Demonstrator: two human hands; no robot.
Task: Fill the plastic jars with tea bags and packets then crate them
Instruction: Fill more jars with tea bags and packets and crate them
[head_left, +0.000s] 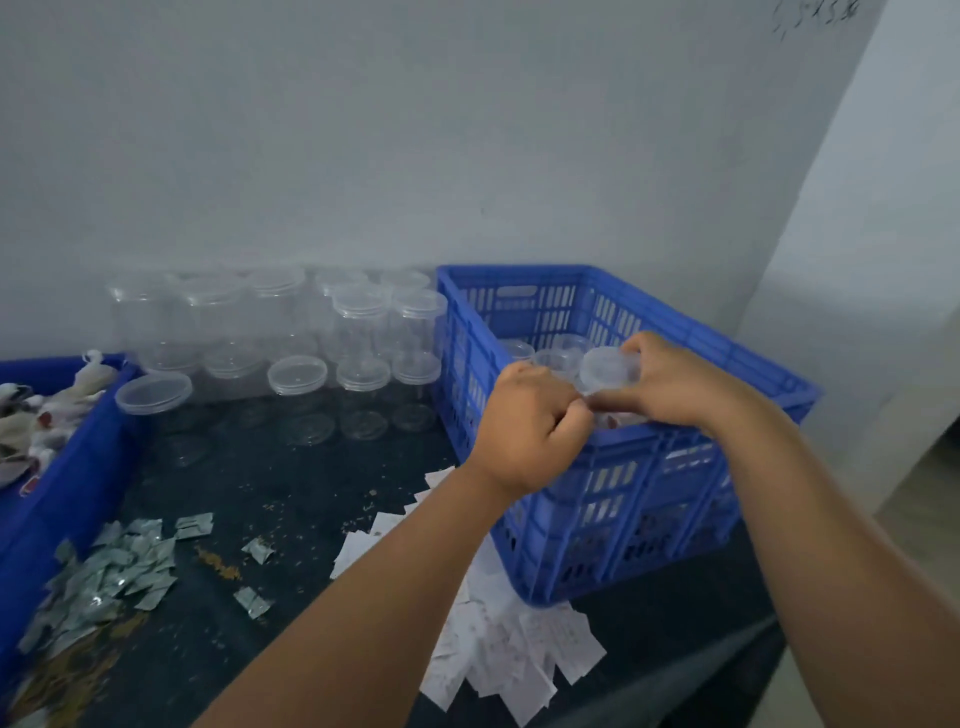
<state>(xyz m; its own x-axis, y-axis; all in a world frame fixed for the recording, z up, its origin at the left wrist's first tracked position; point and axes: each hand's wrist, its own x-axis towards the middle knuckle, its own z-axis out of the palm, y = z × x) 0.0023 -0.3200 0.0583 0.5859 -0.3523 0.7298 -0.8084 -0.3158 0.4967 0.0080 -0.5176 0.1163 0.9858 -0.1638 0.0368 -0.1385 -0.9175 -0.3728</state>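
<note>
Lidded jar (609, 370) over blue crate (628, 501), right hand (672, 387) grip round its top, left hand (530, 423) grip pinching its side

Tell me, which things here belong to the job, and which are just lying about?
Job: lidded jar, held by left hand and right hand; blue crate; empty jars; silver packets; tea bags in the blue bin.
Lying about: spilled brown crumbs; white paper slips, perhaps.

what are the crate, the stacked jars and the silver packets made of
Crate: moulded plastic, blue, slightly glossy, with slotted walls. Jars: clear plastic, thin and see-through, with ridged lids. Packets: likely foil or metallised film, given the crinkled silvery shine; which one cannot be told.
</note>
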